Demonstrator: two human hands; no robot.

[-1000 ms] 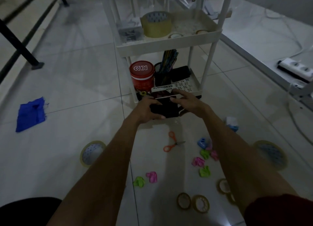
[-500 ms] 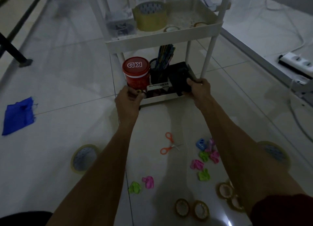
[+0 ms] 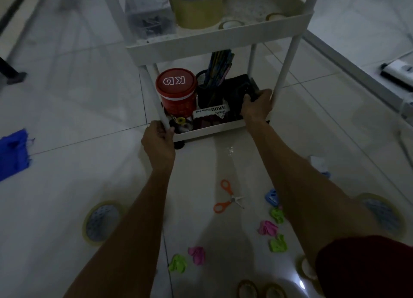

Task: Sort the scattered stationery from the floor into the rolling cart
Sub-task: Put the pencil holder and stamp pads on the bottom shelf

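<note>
Rolling cart (image 3: 210,130), lower tray part-filled. Left hand (image 3: 158,141) grips its front-left corner post; right hand (image 3: 257,105) clasps a black case (image 3: 237,89) at the tray's right edge. Scissors (image 3: 228,200), clips (image 3: 267,227) and tape rolls (image 3: 101,222) lie unsorted on the floor (image 3: 67,96).

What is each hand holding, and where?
The left hand grips the cart by its front-left post; the right hand holds the black object by its right edge.

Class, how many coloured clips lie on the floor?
6 clips: green and pink near the left forearm; blue, green, pink, green along the right forearm, which may hide others.
</note>
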